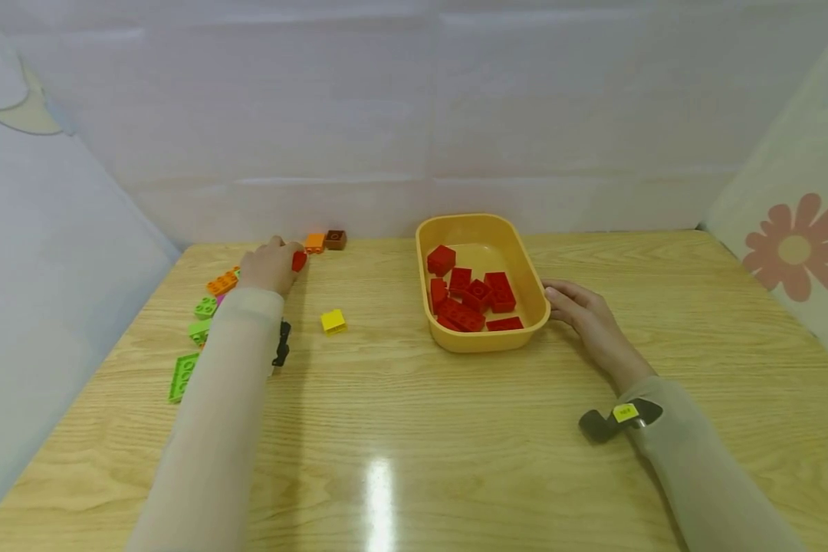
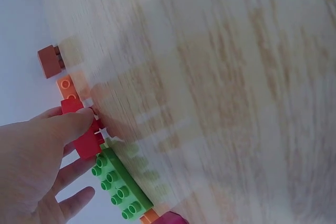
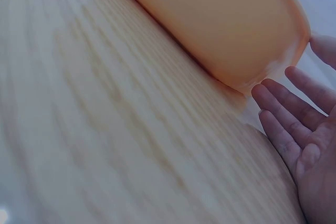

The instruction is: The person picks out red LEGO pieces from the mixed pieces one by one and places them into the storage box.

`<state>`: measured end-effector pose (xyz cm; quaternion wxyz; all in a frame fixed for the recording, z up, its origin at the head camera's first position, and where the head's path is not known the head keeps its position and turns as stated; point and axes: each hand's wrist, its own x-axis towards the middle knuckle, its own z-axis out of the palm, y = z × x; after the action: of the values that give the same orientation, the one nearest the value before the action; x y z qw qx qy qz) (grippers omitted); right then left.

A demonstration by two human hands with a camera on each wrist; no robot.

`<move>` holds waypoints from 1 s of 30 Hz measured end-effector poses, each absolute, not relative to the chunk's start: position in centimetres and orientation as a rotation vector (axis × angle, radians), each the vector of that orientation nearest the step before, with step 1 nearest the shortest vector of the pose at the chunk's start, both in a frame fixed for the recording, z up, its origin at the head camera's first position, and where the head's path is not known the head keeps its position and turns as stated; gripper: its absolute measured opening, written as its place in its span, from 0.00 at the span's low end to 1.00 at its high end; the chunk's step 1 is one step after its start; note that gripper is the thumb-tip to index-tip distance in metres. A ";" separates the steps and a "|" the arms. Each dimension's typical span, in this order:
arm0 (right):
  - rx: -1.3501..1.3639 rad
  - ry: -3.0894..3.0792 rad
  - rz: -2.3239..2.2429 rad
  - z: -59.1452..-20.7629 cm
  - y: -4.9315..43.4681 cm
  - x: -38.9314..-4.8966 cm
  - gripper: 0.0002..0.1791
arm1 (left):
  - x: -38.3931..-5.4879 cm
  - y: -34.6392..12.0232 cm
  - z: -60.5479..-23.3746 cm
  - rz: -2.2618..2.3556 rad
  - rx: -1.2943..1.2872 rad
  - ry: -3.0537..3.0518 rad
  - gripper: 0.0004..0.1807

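Note:
My left hand (image 1: 267,268) pinches a red toy brick (image 2: 88,145) between thumb and fingers at the back left of the table. In the left wrist view, the brick's studs face the table side, and a long green brick (image 2: 122,186) lies just below it. At the right wall of a yellow-orange bin (image 1: 479,343) is my right hand (image 1: 586,318), its fingers loosely extended and fingertips right at the outer side. Inside the bin lie several red bricks (image 1: 461,313), some tilted or on their sides.
An orange brick (image 1: 314,243) and a brown brick (image 1: 335,239) sit by the back wall. A yellow brick (image 1: 333,321) lies between left arm and bin. Along the left edge are several others, including an orange one (image 1: 224,282) and a green one (image 1: 182,377), partly behind the sleeve.

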<state>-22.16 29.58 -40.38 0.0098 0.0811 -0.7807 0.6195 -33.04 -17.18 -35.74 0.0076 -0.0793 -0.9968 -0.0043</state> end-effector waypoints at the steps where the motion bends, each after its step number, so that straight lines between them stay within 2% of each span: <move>1: 0.255 -2.435 1.935 -40.4 29.6 -22.2 0.30 | -33.0 -17.2 -35.7 -0.022 -0.255 -3.111 0.25; 23: 0.284 -2.421 1.933 -40.7 29.7 -22.3 0.30 | -32.8 -17.4 -36.0 -0.281 -0.288 -3.035 0.26; 30: 0.279 -2.418 1.944 -40.8 29.7 -22.3 0.30 | -32.7 -17.3 -34.9 -0.347 -0.403 -2.957 0.27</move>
<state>-22.33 29.69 -40.76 0.0132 0.0897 -0.7762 0.6240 -32.70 -17.29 -34.93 0.0683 -0.1337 -0.9819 -0.1152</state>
